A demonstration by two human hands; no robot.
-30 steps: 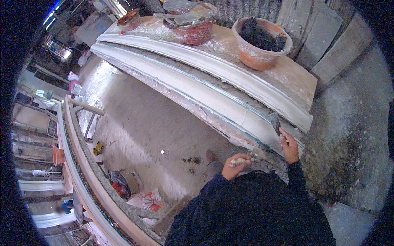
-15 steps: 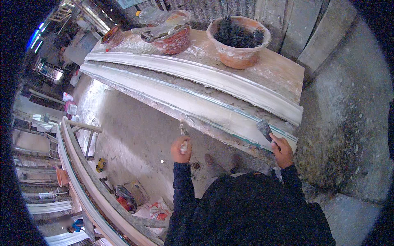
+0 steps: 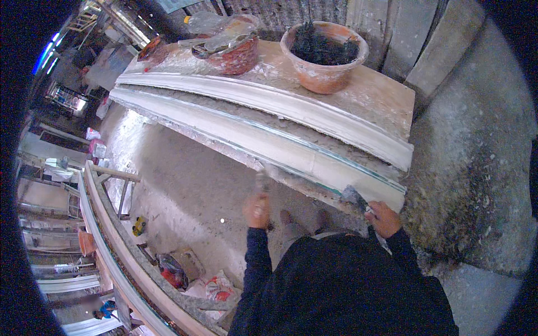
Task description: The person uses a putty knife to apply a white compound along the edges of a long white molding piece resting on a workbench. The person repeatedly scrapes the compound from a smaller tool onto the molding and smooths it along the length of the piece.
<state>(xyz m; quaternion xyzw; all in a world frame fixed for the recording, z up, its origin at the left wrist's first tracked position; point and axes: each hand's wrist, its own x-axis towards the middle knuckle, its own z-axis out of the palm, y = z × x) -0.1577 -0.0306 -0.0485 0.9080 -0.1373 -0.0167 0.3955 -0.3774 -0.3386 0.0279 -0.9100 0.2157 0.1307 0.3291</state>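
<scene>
A long white plaster moulding [image 3: 302, 158] with thin green edge lines lies along the near edge of the workbench. My right hand [image 3: 384, 220] is closed round the handle of a scraper [image 3: 353, 196]; its flat grey blade is over the moulding's near edge, and whether it touches cannot be told. Left of it, in front of the bench edge, my left hand [image 3: 258, 210] is closed on a slim, plaster-smeared tool [image 3: 261, 180]. Motion blurs that tool, so its exact kind is unclear. A second white moulding [image 3: 263, 98] runs behind the first.
On the bench [image 3: 389, 101] stand a clay-coloured basin [image 3: 322, 82] with dark contents and a red plaster-crusted basin [image 3: 238, 63]. A curved wooden frame [image 3: 115, 238] runs along the lower left. Bags [image 3: 218, 287] lie on the floor. Far off at lower left is another person [image 3: 106, 309].
My left hand has shifted slightly right and its tool is blurred. The scraper in my right hand has come down and left, from the moulding's face to its near edge.
</scene>
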